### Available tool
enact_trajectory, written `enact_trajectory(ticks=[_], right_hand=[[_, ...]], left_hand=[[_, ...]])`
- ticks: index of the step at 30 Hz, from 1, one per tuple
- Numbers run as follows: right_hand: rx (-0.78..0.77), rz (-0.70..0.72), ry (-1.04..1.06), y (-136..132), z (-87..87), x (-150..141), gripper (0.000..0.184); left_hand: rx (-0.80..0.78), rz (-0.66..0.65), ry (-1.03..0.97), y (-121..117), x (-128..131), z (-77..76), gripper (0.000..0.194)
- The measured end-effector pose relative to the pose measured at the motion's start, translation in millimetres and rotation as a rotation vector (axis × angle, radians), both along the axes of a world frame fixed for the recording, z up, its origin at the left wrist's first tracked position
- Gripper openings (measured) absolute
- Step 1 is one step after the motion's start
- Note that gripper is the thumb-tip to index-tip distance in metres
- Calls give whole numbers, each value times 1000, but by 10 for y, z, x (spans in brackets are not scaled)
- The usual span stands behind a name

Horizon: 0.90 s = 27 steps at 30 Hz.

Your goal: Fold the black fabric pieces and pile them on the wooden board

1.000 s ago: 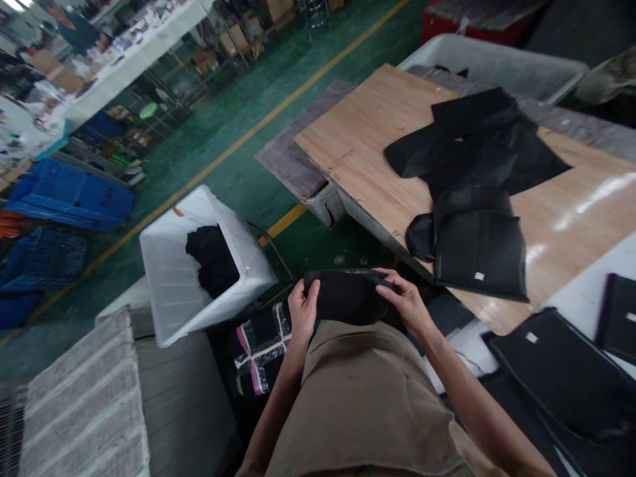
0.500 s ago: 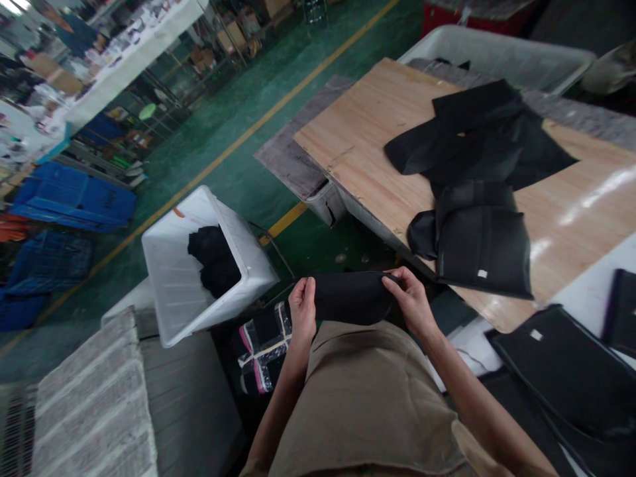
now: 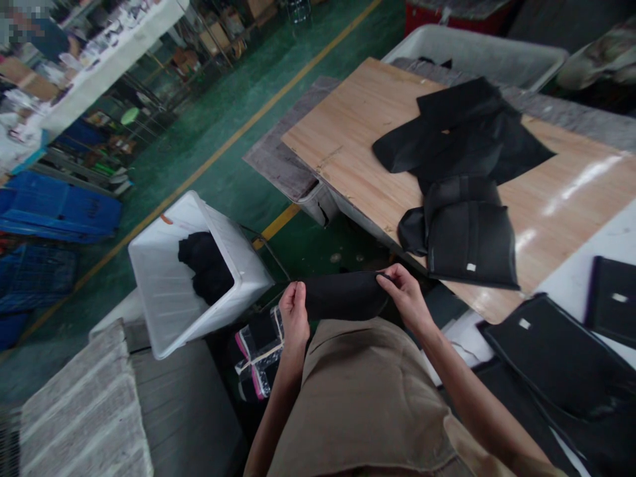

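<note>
Two hands: the black piece (image 3: 342,296) is grasped at opposite ends by the left hand (image 3: 294,315) and the right hand (image 3: 407,301).
Fingers: each end is pinched between thumb and fingers (image 3: 387,281); the fingers behind the material are partly hidden.
Black piece location: it is held just ahead of the brown garment (image 3: 372,391), its upper edge drawn nearly straight between the hands.
Black piece handling: low weight and a soft, pliable body are to be expected; fragility is judged slight. Surface slip cannot be told.
Hold points: both upper corners are best gripped, with light, even tension; if one end is released, sagging or folding is likely.
Tagged panel (image 3: 556,364): to the right, laid flat, a small white tag borne on it.
Strapped bundle (image 3: 261,338): beyond the left forearm, low down, bound with crossed pale bands.
White bin (image 3: 154,271): tilted in view; dark material (image 3: 209,265) is contained in it.
Wooden bench (image 3: 358,126): a padded black item (image 3: 470,248) is carried near its edge, with flat black sheets (image 3: 467,139) beyond.
Far bench (image 3: 144,40): placed across the green floor (image 3: 223,99).
</note>
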State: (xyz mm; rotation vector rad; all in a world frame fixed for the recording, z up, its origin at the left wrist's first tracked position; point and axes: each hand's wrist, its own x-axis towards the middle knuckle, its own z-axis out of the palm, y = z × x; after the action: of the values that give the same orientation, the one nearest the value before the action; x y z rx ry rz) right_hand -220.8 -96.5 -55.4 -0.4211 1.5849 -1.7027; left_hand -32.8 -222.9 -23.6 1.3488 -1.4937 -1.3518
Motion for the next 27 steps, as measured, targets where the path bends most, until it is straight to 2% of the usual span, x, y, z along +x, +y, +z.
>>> enact_trajectory(ticks=[11,16,21,24,27], right_hand=[[-37,-32,-94,-12,106,24,32],[-27,-48,-63,-3,150,34,33],[-22,-42,-44,10,194,44,34],[-22,-32,-39,14,225,46,33],[-19,-1,-29,24,251,39,33]], left_hand=[[-25,42,2,28,-5,35,45],[-10,32,-3,3,38,-31,43],[-14,52,-23,-28,69,-92,30],[-16,61,-17,-52,87,-130,29],[-35,1,-57,-97,139,-207,31]])
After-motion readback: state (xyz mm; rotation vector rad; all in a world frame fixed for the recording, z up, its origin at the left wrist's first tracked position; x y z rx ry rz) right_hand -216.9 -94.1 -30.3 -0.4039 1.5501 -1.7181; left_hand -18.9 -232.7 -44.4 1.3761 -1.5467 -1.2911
